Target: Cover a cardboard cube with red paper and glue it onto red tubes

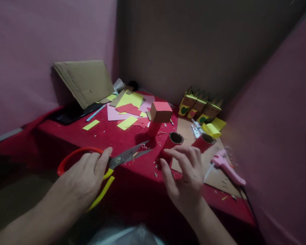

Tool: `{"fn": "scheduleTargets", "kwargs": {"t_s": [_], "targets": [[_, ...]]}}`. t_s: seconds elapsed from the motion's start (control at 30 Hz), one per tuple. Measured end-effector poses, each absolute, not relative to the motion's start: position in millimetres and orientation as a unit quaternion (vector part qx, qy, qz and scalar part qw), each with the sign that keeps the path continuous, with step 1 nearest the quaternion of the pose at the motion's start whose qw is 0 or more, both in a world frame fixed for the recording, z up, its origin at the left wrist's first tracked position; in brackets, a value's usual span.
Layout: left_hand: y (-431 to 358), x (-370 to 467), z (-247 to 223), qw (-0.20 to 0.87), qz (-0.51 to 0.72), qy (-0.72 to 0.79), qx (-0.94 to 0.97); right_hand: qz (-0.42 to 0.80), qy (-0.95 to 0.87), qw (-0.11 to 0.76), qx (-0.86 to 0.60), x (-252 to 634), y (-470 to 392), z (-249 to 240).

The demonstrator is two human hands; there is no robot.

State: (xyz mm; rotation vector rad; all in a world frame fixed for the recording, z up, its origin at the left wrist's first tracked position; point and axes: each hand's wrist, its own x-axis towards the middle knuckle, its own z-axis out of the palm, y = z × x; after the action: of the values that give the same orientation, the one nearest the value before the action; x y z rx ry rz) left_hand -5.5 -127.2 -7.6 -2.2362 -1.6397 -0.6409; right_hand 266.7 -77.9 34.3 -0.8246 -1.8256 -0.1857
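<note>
My left hand is closed round the handles of large scissors, which have one red-orange loop and one yellow handle. Their blades point right and are a little apart. My right hand has its fingers spread and bent just in front of a red tube with an open top; whether a fingertip touches it I cannot tell. Behind that tube stands a red post with a small cardboard box on top, its upper face red. Another red tube is to the right.
Coloured paper lies scattered at the back. Cardboard sheets lean at the left wall. A pink glue gun lies on a cardboard sheet at right, near markers and several decorated cardboard figures.
</note>
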Motion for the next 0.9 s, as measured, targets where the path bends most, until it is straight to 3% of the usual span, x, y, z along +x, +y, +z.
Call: {"fn": "scheduleTargets", "kwargs": {"t_s": [0.17,0.43,0.57,0.67,0.77,0.9], "targets": [[-134,-4,-3,0.247,-0.125,-0.517,-0.81,0.063,-0.778,0.455,-0.429,248,-78,41],[-141,-2,-8,0.172,-0.171,-0.518,-0.82,0.447,-0.634,0.436,-0.456,250,-65,36],[-140,-3,-11,0.16,-0.155,-0.524,-0.822,0.556,-0.536,0.457,-0.441,252,-64,35],[-139,-5,-11,0.192,-0.137,-0.498,-0.834,0.507,-0.513,0.522,-0.456,256,-67,35],[-138,-5,-9,0.214,-0.128,-0.481,-0.841,0.335,-0.585,0.582,-0.454,261,-72,36],[-138,-4,-9,0.234,-0.137,-0.469,-0.841,0.122,-0.726,0.566,-0.371,262,-75,31]]}}
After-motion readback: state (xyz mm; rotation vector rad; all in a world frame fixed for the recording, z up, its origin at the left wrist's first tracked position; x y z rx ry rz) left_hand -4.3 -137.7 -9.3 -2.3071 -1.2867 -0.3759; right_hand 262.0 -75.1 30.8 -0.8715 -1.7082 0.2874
